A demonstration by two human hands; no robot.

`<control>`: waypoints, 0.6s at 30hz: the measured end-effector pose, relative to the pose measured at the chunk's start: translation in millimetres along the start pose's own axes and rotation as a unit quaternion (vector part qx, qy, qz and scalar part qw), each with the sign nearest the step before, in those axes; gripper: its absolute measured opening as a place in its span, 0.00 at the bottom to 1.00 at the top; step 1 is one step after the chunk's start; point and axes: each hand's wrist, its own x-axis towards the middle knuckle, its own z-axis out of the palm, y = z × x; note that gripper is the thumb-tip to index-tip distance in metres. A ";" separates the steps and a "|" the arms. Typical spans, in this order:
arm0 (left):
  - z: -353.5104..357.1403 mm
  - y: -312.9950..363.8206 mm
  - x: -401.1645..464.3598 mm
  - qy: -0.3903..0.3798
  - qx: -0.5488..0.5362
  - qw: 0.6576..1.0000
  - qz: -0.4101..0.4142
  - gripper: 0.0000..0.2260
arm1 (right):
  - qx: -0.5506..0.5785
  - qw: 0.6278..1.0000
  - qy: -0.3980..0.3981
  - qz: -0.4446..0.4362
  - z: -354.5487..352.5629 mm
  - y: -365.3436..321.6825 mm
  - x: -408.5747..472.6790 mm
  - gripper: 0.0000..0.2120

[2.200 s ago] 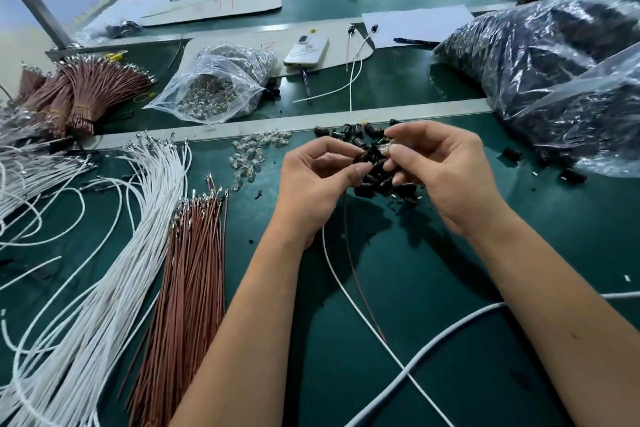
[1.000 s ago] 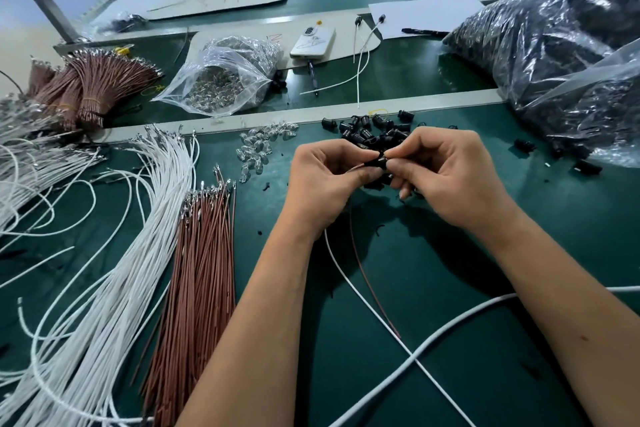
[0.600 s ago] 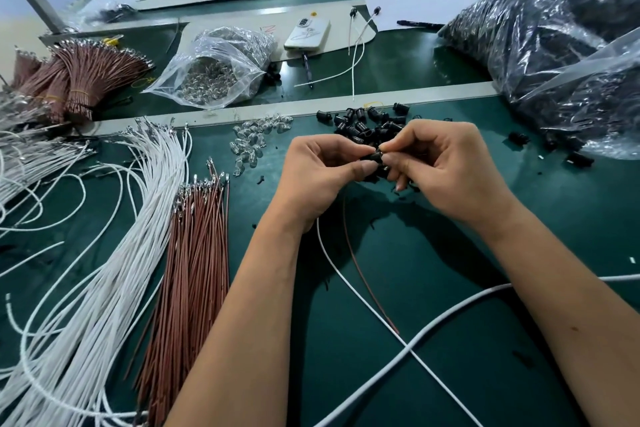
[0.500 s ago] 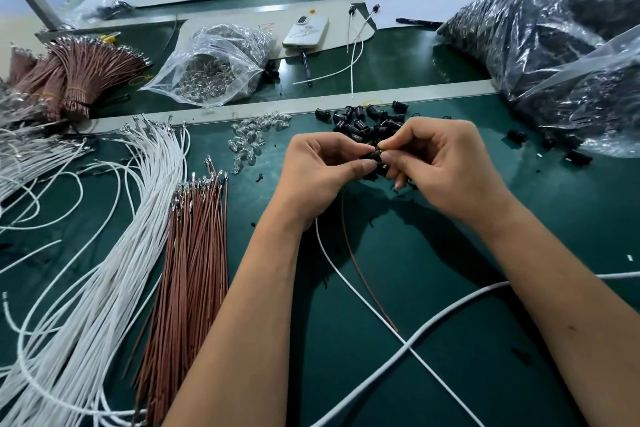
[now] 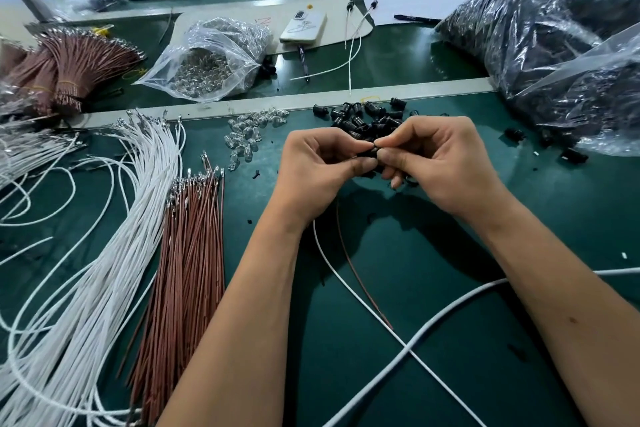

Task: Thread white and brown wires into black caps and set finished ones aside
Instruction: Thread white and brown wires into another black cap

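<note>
Two hands meet in the middle of the green table. The left hand has its fingers curled, and its thumb and fingers pinch a small black cap. The right hand pinches the other end of the same cap with its thumb and first finger. The cap is held up just in front of a pile of loose black caps that lies on the table. A thin white wire and a thin brown wire hang down from under the left hand and trail across the table toward the person. I cannot tell if they are already inside the cap. A thicker white cable crosses over the white wire. On the left side lies a big bunch of white wires, and just beside it a flat bunch of brown wires. A few clear little bulbs are spread near the pile of caps. Farther back, a clear plastic bag lies open on its side, full of small shiny clear pieces. On the right, two large plastic bags are stuffed with black pieces, and some of them have spilled out onto the table. At the far left sit tied bundles of brown wires. A white phone lies on a pale board at the back, and two wires with black caps on their ends lie beside it.
</note>
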 end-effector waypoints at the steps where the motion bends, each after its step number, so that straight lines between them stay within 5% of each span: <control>1: -0.5 0.0 0.1 0.004 -0.010 1.000 -0.001 0.09 | 0.017 1.000 0.005 0.005 0.5 -1.1 0.1 0.05; 8: 0.0 1.0 -1.0 0.020 -0.034 0.999 -0.005 0.09 | 0.104 0.990 0.037 0.084 0.9 -7.1 0.4 0.06; 18: 0.2 0.8 -3.6 0.013 -0.053 0.999 -0.005 0.09 | 0.098 0.993 0.032 0.062 8.1 -7.1 -3.0 0.06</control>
